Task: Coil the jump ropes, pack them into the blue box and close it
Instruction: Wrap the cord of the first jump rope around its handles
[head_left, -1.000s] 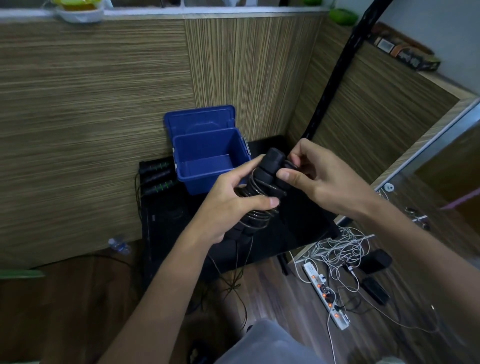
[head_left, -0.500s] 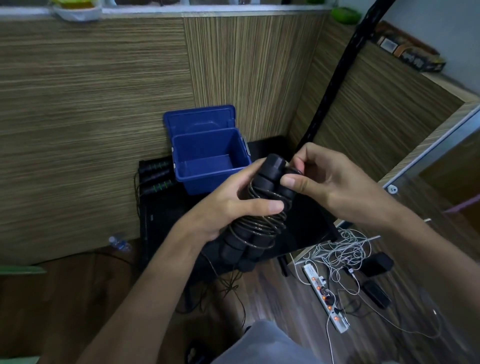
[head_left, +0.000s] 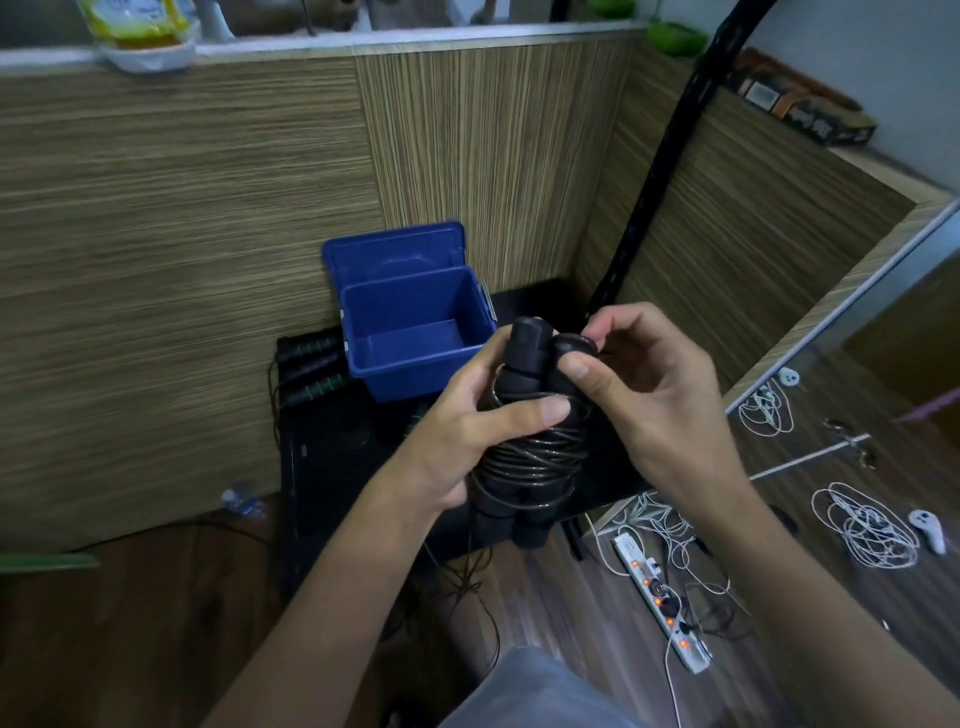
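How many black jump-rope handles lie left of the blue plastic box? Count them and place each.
3, side by side just left of the open blue plastic box: rear handle, middle handle, front handle. More may be hidden behind the box.

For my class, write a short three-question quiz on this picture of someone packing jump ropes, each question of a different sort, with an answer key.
1. True or false: the blue plastic box has its lid shut.
2. Which hand wraps round the cable coils of the black jump rope with foam handles? A) left hand B) right hand C) neither
3. Fill in: the jump rope handles with green stripes lie to the ____ of the box, as the camera sees it.

Key: 1 false, the lid stands open and nothing shows inside; 2 A, while the right hand pinches the handle tops; 3 left.
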